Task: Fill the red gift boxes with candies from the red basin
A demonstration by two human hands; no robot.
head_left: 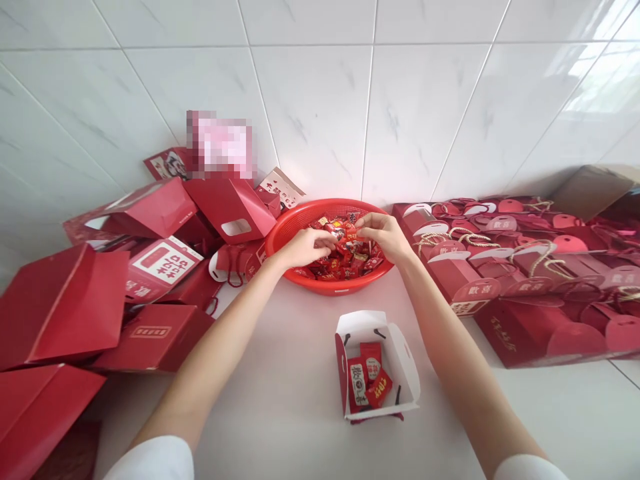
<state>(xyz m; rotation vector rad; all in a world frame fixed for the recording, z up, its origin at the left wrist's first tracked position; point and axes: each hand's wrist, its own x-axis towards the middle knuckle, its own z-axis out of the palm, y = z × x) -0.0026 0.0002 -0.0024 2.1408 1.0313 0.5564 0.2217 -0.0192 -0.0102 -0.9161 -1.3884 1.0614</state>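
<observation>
L grip (pixel 311 247), R grip (pixel 384 235): can't tell if clamped. Beneath both: wrapped pcs (pixel 345 270), part. hidden, in red basket (pixel 320 285). This side of grips: open box (pixel 407 367), w/ overlapping pkts (pixel 357 383).

Reads 歡喜 on the rounded flaps (pixel 477 290) of closed red boxes (pixel 451 270) at right and 囍 on the white panel (pixel 163 261) of a red box (pixel 142 285) piled at left, with print too blurred to make out on the gold stamp (pixel 152 332) of another box (pixel 167 353) and on packets (pixel 379 388) inside the open box (pixel 409 373).
</observation>
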